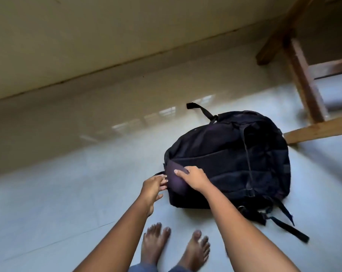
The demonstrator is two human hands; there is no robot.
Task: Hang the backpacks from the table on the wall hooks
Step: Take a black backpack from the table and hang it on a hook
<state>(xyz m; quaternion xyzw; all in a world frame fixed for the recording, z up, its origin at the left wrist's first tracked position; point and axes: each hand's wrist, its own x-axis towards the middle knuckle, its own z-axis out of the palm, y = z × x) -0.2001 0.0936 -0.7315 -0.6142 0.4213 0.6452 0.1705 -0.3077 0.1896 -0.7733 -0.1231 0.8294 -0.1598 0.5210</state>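
Note:
A black backpack (231,158) lies flat on the pale tiled floor, straps side up, its loose straps trailing to the right. My right hand (193,178) rests on its near left end, fingers curled over a padded shoulder strap (175,180). My left hand (153,188) is at the bag's left edge, fingertips touching the same strap end, fingers spread. No wall hooks are in view.
Wooden table legs and crossbars (303,83) stand at the right, close behind the bag. A beige wall (87,36) meets the floor along the back. My bare feet (176,250) stand just in front of the bag. Open floor stretches to the left.

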